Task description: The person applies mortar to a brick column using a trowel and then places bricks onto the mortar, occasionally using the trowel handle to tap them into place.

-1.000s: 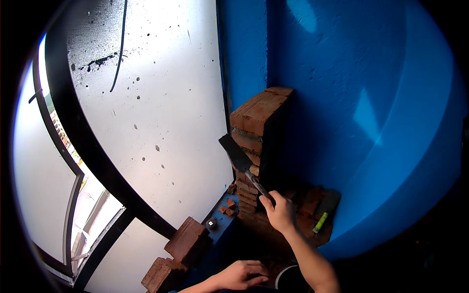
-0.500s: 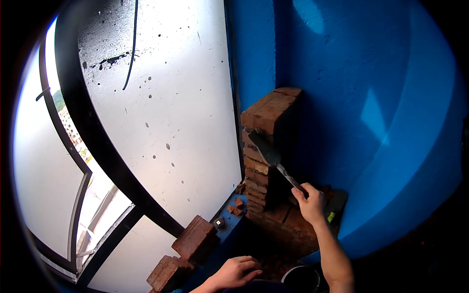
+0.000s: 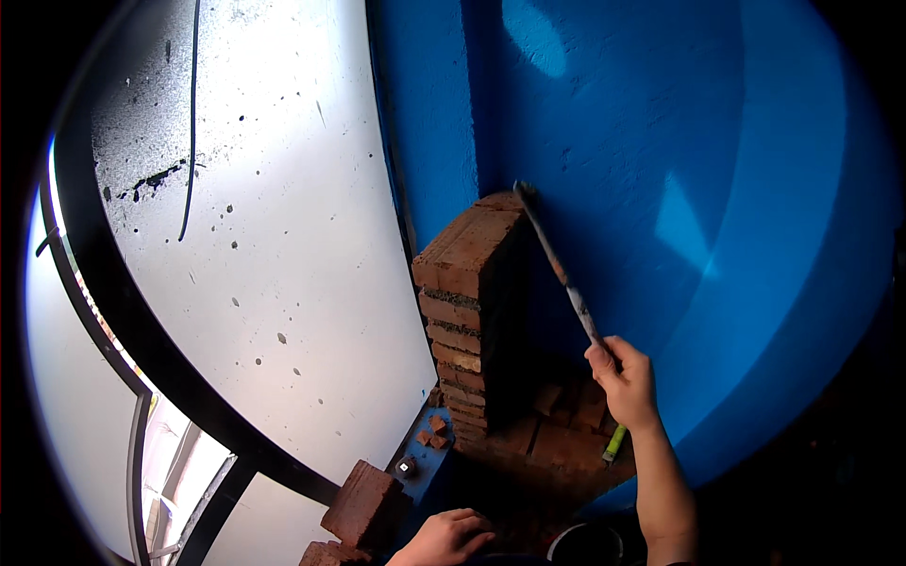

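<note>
My right hand (image 3: 626, 382) is closed round the handle of a trowel (image 3: 569, 288). The trowel slants up and away, seen nearly edge-on, with its dark blade at the far top end of a brick pier (image 3: 469, 245). Grey mortar joints show between the pier's courses, and its right side is in deep shadow. Low in the picture, my left hand (image 3: 447, 538) has loosely bent fingers, slightly apart, with nothing visible in them. Nearest to it are stacked loose bricks (image 3: 361, 505) on its left and a dark bucket (image 3: 585, 544) on its right.
A blue wall (image 3: 604, 141) rises behind the pier; a white spattered panel (image 3: 274, 283) stands left. Brick bits (image 3: 434, 433) and a small dark object (image 3: 406, 468) lie on a blue ledge (image 3: 427, 460). A yellow-green tool (image 3: 614, 443) lies below my right hand.
The trowel has moved from the pier's near face to its far top end, turning edge-on. My head view has shifted, so the pier sits further left and lower. My left hand remains low.
</note>
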`<state>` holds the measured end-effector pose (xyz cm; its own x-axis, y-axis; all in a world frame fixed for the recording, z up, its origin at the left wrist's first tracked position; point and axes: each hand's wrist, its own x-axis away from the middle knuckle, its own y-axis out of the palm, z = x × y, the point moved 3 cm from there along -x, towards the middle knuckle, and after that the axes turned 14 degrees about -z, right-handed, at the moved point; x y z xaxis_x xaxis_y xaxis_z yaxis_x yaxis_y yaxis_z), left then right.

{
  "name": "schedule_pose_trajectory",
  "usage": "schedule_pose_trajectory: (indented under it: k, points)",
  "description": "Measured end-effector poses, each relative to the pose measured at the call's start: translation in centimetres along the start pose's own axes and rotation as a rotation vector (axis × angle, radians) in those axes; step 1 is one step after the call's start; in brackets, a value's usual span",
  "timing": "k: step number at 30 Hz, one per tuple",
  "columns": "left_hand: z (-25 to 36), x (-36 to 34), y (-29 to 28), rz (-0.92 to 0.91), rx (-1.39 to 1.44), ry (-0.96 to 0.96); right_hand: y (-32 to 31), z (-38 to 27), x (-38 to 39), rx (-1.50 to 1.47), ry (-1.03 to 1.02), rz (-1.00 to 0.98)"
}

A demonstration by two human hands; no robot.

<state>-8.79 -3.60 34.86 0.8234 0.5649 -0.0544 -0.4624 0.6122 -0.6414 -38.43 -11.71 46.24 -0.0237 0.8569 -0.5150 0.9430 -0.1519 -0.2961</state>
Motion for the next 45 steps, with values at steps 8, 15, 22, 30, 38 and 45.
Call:
schedule_pose_trajectory:
  k: [8,15,22,30,38,45]
  points:
    - [0.8,-2.1,-0.9,-0.020,0.002,0.098,-0.3,6.4,-17.8,0.012,-0.099,0.099]
    - [0.1,-3.3,-1.1,-0.012,0.077,0.067,-1.1,9.9,-10.8,-0.294,-0.018,0.167]
    - [-1.2,-4.6,0.2,-0.092,0.086,0.008,8.7,20.9,3.4,-0.631,0.389,0.314]
    - [-2.6,-5.6,-0.1,-0.279,0.048,-0.007,12.6,17.9,5.3,-1.129,0.406,0.144]
    - [-3.4,-5.5,0.3,-0.290,-0.047,0.061,13.4,14.1,4.0,-1.062,0.465,0.092]
    - [-3.6,-4.4,-0.7,-0.215,-0.065,0.040,15.9,7.9,3.5,-1.361,0.463,-0.051]
